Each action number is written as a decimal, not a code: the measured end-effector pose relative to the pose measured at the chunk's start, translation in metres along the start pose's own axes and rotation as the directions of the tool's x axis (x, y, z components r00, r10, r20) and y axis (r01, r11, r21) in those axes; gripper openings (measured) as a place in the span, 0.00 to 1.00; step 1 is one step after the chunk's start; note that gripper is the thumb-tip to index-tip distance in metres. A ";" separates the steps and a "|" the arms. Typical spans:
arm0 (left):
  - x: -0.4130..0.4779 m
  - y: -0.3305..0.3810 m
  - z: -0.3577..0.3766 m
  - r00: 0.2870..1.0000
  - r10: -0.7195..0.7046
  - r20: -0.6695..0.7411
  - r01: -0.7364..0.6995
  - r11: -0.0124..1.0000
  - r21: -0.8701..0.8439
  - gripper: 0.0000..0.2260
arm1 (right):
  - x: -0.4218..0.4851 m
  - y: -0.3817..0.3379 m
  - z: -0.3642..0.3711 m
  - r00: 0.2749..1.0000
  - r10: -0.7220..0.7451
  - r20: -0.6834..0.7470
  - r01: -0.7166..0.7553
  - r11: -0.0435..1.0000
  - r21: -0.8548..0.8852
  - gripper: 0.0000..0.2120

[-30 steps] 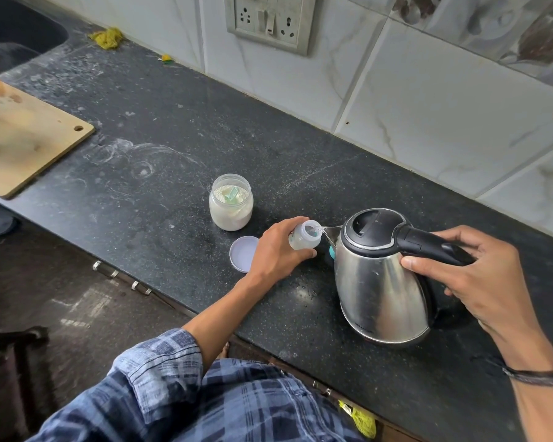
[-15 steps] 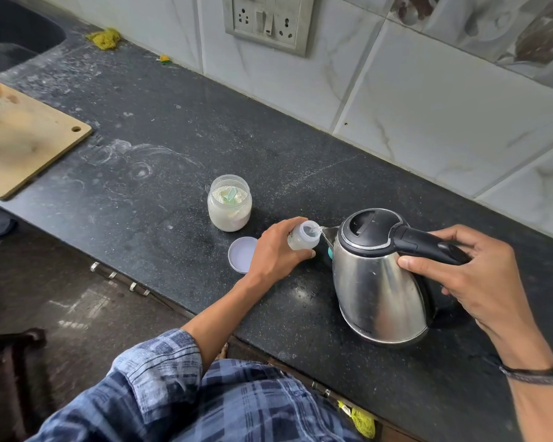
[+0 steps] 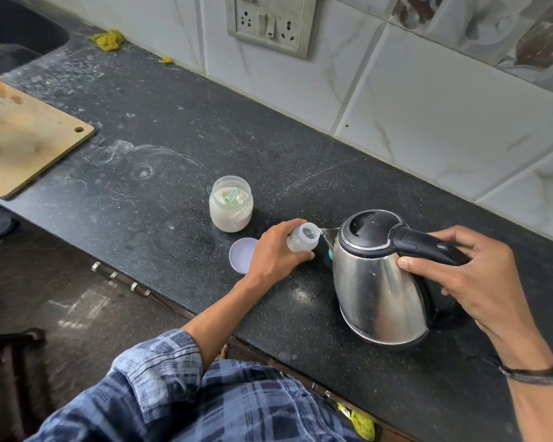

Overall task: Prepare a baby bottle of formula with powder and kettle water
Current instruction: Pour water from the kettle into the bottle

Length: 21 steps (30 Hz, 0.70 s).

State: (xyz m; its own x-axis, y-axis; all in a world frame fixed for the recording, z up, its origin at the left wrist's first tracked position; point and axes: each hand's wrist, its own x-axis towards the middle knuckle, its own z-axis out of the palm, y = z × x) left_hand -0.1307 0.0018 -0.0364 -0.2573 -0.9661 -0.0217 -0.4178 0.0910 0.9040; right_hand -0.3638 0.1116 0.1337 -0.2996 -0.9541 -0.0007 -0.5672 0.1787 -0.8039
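My left hand (image 3: pixel 276 250) grips a small clear baby bottle (image 3: pixel 303 238), open at the top and tilted toward the kettle. My right hand (image 3: pixel 473 275) holds the black handle of a steel kettle (image 3: pixel 377 282), which leans with its spout at the bottle's mouth; a thin stream of water runs into the bottle. An open jar of white formula powder (image 3: pixel 231 205) with a green scoop inside stands just left of the bottle. Its pale round lid (image 3: pixel 241 255) lies flat on the black counter (image 3: pixel 173 148), partly behind my left hand.
A wooden cutting board (image 3: pixel 26 135) lies at the far left, beside a dark sink (image 3: pixel 10 36). A wall socket panel (image 3: pixel 270 23) sits on the tiled backsplash. A teal object (image 3: pixel 330 254) peeks out behind the kettle's spout. Water drops dot the counter below the bottle.
Hardly anything has changed: both hands keep their hold, and the kettle stays tipped at the bottle's mouth with water still running.
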 end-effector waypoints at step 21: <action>-0.001 -0.003 -0.002 1.000 -0.031 -0.004 0.031 0.999 0.013 0.27 | -0.001 -0.001 0.001 1.000 -0.010 0.004 0.010 1.000 -0.018 0.16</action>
State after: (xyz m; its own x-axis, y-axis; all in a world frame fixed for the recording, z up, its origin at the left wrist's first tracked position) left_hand -0.1274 0.0020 -0.0387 -0.2406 -0.9695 -0.0474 -0.4364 0.0644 0.8974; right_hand -0.3619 0.1120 0.1340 -0.2909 -0.9567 0.0049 -0.5838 0.1735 -0.7931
